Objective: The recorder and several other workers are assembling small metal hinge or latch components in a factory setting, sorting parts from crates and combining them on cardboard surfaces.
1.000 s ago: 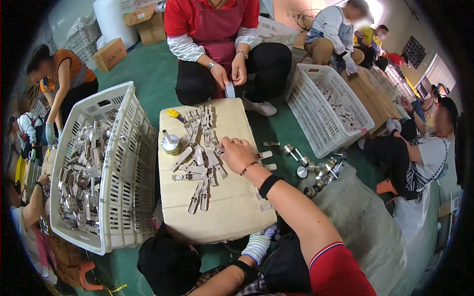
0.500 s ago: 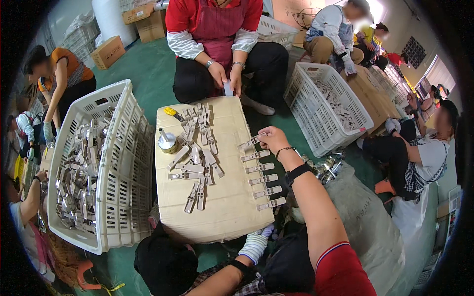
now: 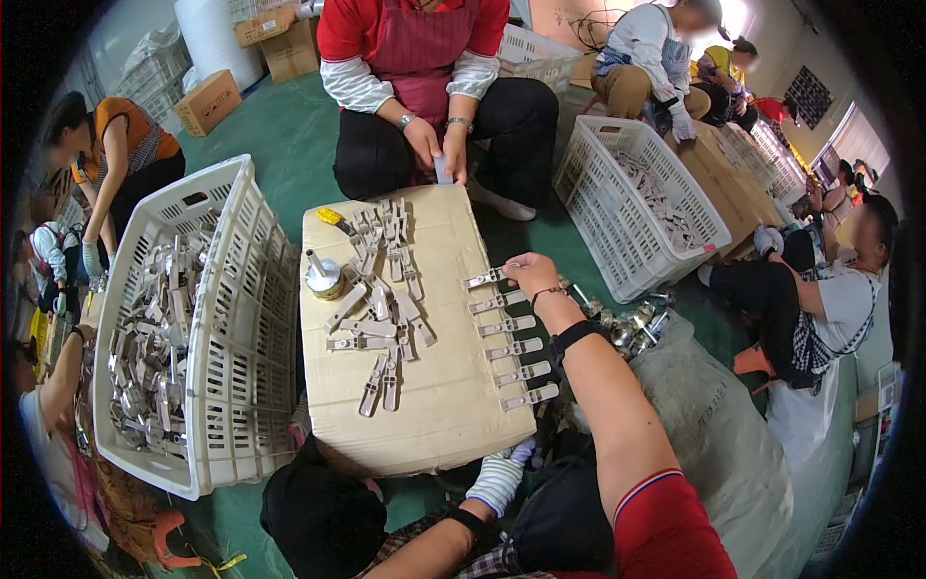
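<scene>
My bare right hand (image 3: 531, 276) is closed in a pinch on the outer end of a silvery metal clip (image 3: 483, 279), at the right edge of a cardboard-covered board (image 3: 424, 429). Nearer me, several similar clips (image 3: 511, 349) line that edge in a row, their ends sticking out past it. My left hand (image 3: 497, 482), in a striped white glove, is low beside the board's near edge; its fingers are too hidden to read. Loose clips (image 3: 391, 314) lie heaped on the board, by a round tin (image 3: 325, 278) with an upright stem and a yellow-handled tool (image 3: 333, 218).
A white crate (image 3: 246, 357) full of metal parts stands at left, another crate (image 3: 637, 246) at far right. Opposite sits a person in red (image 3: 415, 58), hands around a pale piece. Metal fittings (image 3: 644, 328) and a plastic sack (image 3: 704, 415) lie to my right. Other people work around.
My right hand has shifted slightly at the board's far right edge. The clip in its fingers now lies more nearly in line with the row.
</scene>
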Demonstrator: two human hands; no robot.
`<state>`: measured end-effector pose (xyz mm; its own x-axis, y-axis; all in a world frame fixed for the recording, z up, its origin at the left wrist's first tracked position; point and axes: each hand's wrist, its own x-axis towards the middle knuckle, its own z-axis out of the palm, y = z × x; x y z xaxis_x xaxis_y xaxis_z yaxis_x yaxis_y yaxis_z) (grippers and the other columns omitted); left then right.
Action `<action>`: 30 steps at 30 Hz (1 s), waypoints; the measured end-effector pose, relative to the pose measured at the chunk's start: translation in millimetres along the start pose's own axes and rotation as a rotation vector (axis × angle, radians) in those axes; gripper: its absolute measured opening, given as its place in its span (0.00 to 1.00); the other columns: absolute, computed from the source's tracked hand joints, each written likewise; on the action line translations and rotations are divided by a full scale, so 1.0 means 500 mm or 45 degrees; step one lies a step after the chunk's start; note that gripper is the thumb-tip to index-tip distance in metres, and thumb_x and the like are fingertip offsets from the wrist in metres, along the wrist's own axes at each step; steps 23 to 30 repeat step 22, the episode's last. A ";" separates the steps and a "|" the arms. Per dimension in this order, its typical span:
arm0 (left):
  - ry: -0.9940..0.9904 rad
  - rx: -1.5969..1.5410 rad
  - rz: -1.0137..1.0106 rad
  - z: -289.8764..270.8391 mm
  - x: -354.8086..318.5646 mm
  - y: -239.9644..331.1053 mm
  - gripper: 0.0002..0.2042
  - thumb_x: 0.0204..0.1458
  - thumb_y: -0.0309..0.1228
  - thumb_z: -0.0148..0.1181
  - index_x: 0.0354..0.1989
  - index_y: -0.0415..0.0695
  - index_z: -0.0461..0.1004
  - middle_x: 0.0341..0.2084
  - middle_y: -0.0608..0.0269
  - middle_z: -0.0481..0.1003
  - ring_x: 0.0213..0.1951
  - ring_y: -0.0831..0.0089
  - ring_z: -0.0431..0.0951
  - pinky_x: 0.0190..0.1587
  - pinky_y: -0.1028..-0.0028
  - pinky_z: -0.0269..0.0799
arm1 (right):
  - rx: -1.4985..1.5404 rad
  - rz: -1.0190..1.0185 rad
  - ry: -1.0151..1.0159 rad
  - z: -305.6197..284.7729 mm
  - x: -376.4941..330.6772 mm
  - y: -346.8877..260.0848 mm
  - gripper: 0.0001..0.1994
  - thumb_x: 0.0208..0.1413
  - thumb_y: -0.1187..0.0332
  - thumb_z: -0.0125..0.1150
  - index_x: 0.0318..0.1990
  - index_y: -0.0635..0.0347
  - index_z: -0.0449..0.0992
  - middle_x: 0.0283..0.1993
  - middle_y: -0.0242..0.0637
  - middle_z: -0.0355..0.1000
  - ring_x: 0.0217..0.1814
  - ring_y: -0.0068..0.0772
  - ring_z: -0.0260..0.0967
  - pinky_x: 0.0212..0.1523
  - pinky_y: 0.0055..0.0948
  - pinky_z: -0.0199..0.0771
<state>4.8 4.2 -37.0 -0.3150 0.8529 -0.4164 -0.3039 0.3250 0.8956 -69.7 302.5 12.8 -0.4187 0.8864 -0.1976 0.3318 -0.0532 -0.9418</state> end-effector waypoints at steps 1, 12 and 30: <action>0.002 0.000 0.000 -0.001 0.000 -0.001 0.17 0.54 0.36 0.53 0.49 0.42 0.68 0.46 0.57 0.72 0.49 0.66 0.69 0.53 0.70 0.61 | -0.031 -0.001 0.012 0.002 0.001 0.000 0.06 0.43 0.75 0.62 0.30 0.66 0.74 0.26 0.35 0.73 0.22 0.22 0.68 0.25 0.19 0.68; 0.015 0.230 0.131 -0.002 0.008 -0.020 0.19 0.55 0.41 0.49 0.51 0.44 0.67 0.48 0.57 0.70 0.53 0.62 0.65 0.57 0.68 0.55 | 0.001 -0.007 -0.007 0.005 0.013 0.020 0.06 0.43 0.74 0.63 0.30 0.65 0.75 0.25 0.35 0.73 0.22 0.22 0.69 0.24 0.22 0.68; -0.006 0.056 0.054 -0.003 0.004 -0.005 0.19 0.53 0.37 0.54 0.51 0.42 0.67 0.47 0.56 0.71 0.52 0.66 0.67 0.56 0.70 0.58 | -0.040 -0.004 -0.004 0.004 0.015 0.026 0.06 0.43 0.73 0.63 0.29 0.64 0.76 0.26 0.36 0.74 0.22 0.23 0.70 0.23 0.23 0.67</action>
